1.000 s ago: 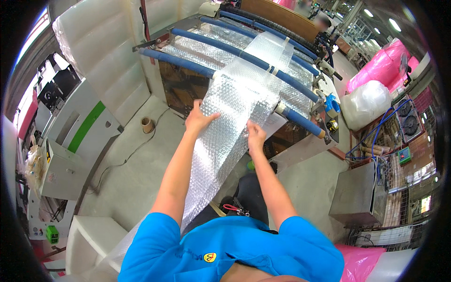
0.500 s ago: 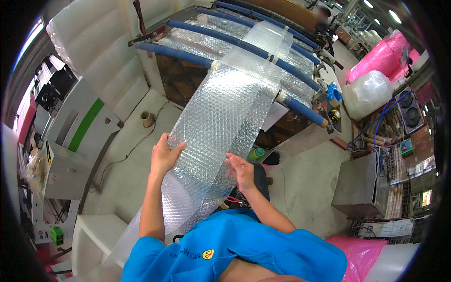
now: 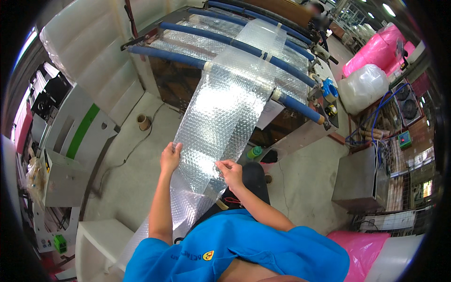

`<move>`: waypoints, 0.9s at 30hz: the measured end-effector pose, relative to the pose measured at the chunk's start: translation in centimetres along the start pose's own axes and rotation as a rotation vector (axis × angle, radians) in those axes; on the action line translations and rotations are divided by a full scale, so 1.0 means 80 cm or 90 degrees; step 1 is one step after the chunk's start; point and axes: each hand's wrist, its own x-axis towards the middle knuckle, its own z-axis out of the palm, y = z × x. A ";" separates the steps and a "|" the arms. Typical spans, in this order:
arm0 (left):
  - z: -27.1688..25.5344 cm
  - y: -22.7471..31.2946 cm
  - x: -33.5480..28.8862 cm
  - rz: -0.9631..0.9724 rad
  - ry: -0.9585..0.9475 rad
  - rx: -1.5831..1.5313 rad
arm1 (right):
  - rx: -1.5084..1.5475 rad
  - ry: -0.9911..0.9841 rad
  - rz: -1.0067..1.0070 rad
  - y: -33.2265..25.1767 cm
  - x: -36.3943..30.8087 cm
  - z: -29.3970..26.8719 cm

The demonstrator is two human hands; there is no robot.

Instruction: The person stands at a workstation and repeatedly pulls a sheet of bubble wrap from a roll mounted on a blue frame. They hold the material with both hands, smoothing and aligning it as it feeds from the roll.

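A long strip of clear bubble wrap (image 3: 221, 108) comes down toward me over the blue rollers and passes between my hands. My left hand (image 3: 170, 156) grips its left edge, thumb on the near face. At the right edge, my right hand (image 3: 230, 173) pinches the film between thumb and fingers. Below the hands the strip slants down to the left past my lap and over my left side. The blue rollers (image 3: 197, 34) span a machine frame, with more bubble wrap lying across them.
A grey machine with a green stripe (image 3: 83, 131) stands at the left. On the floor sit a cardboard core (image 3: 143, 122) and a green bottle (image 3: 254, 152). At right are a metal cabinet (image 3: 358, 181) and pink wrapped rolls (image 3: 376, 49). A person (image 3: 319, 21) is at the far end.
Both hands still hold the strip's edges. My right hand has shifted left, and my left hand a little right, so they are closer together. The film's folds and shine have changed.
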 end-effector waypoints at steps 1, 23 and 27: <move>0.009 0.000 0.002 -0.007 -0.002 0.042 | -0.022 0.011 -0.013 0.010 0.006 -0.003; 0.085 -0.052 0.063 0.013 -0.018 0.049 | -0.152 0.067 -0.039 0.044 0.060 -0.009; 0.085 -0.053 0.066 0.025 -0.033 0.026 | -0.171 0.103 -0.126 0.052 0.067 -0.009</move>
